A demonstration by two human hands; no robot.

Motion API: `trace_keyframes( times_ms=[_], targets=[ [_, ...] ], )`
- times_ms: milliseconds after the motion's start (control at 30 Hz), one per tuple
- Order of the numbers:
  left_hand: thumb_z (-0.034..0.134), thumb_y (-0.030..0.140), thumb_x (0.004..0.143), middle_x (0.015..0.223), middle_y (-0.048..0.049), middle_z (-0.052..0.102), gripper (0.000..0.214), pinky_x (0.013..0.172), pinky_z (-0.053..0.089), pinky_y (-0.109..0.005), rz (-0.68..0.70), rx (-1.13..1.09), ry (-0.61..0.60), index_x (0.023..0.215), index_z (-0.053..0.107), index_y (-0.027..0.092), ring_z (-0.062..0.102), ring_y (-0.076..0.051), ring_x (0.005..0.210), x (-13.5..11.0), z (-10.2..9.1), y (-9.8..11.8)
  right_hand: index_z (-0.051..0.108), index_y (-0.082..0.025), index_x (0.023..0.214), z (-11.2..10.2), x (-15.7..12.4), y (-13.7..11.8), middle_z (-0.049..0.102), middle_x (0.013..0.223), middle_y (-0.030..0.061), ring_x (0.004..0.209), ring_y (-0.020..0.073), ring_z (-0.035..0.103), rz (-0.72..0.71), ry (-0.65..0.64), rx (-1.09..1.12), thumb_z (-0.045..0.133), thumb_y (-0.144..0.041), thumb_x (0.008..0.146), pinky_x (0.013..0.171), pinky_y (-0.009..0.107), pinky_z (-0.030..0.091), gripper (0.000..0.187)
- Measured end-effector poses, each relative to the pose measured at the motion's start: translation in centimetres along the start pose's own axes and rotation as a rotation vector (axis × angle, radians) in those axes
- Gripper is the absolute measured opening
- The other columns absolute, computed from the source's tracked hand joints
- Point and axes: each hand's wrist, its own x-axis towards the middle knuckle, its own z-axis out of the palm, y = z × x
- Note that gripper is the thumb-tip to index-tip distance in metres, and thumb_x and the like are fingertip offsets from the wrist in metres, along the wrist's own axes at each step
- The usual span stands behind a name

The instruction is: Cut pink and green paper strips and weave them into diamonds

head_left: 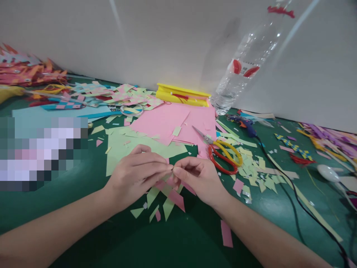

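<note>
My left hand (139, 175) is closed in a pinch, its fingertips meeting those of my right hand (198, 176) above the table. My right hand pinches with thumb and forefinger at the same spot. Whatever lies between the fingertips is too small to make out. Just under both hands is a paper piece (174, 199) of crossed pink and light green strips, partly hidden by the fingers. Scissors (223, 150) with red and yellow handles lie beyond my right hand, blades partly open. A light green sheet (119, 149) lies behind my left hand, with pink sheets (167, 119) farther back.
A clear plastic bottle (240, 74) leans against the grey wall beside a yellow folded holder (181, 95). A blue glue gun (245, 124) trails a black cord on the right. Green scraps (251, 167) surround the scissors; orange paper pieces (30, 72) are heaped at far left.
</note>
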Motion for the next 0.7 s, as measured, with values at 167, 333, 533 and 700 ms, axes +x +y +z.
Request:
trace_keyframes(
  times_ms=[167, 333, 533, 700],
  targets=[
    [0.054, 0.012, 0.088, 0.076, -0.0007, 0.070, 0.012, 0.069, 0.046, -0.030, 0.013, 0.005, 0.010, 0.085, 0.063, 0.019, 0.063, -0.010, 0.065, -0.39, 0.22, -0.14, 0.064, -0.016, 0.071, 0.12, 0.00, -0.11, 0.064, 0.062, -0.0011, 0.051, 0.0094, 0.061, 0.020, 0.016, -0.034, 0.068, -0.033, 0.075, 0.054, 0.024, 0.054, 0.017],
    [0.053, 0.012, 0.089, 0.080, -0.0028, 0.071, 0.011, 0.072, 0.046, -0.031, 0.053, 0.056, 0.003, 0.086, 0.063, 0.017, 0.064, -0.011, 0.067, -0.74, 0.14, -0.32, 0.064, -0.016, 0.071, 0.15, -0.03, -0.11, 0.063, 0.061, -0.0018, 0.051, 0.0093, 0.061, 0.012, 0.026, -0.063, 0.067, -0.032, 0.076, 0.055, 0.024, 0.054, 0.016],
    [0.053, 0.011, 0.089, 0.080, -0.0017, 0.071, 0.012, 0.071, 0.045, -0.031, 0.056, 0.058, -0.018, 0.087, 0.063, 0.018, 0.064, -0.010, 0.067, -0.74, 0.17, -0.41, 0.063, -0.017, 0.071, 0.17, -0.13, -0.09, 0.062, 0.061, -0.0018, 0.053, 0.0090, 0.062, 0.000, 0.044, -0.132, 0.065, -0.029, 0.078, 0.056, 0.022, 0.054, 0.014],
    [0.051, 0.016, 0.091, 0.076, -0.0009, 0.071, 0.015, 0.069, 0.045, -0.030, -0.002, -0.006, -0.025, 0.082, 0.063, 0.019, 0.063, -0.011, 0.065, -0.02, 0.14, -0.10, 0.064, -0.017, 0.073, 0.04, 0.03, -0.02, 0.063, 0.061, -0.0016, 0.053, 0.0098, 0.062, 0.000, 0.034, -0.104, 0.065, -0.032, 0.077, 0.057, 0.024, 0.056, 0.016]
  ],
)
